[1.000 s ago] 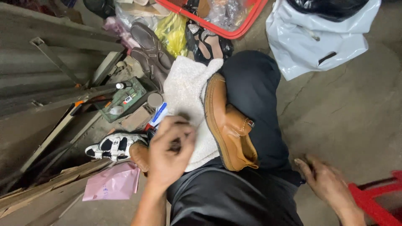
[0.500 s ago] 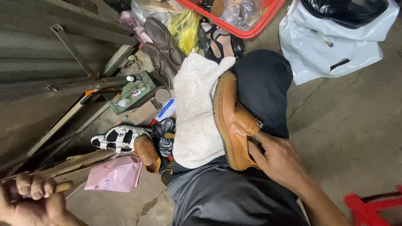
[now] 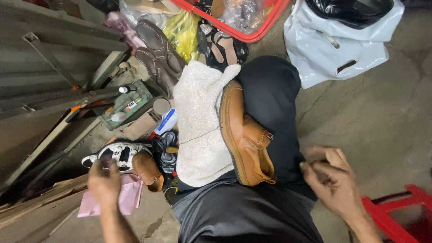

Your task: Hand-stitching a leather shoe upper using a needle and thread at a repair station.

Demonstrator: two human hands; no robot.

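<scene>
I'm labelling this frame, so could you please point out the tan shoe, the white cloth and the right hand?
tan shoe (image 3: 245, 135), head view, on its upper.
white cloth (image 3: 200, 121), head view, on its middle.
right hand (image 3: 330, 180), head view, on its back.

A shoe (image 3: 246, 135) lies on the lap, a cloth (image 3: 200, 121) at its left, hands out to either side.

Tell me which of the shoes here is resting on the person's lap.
The tan leather slip-on shoe, lying on its side across the dark-trousered knee beside the white fleece cloth; the other shoes lie on the floor.
</scene>
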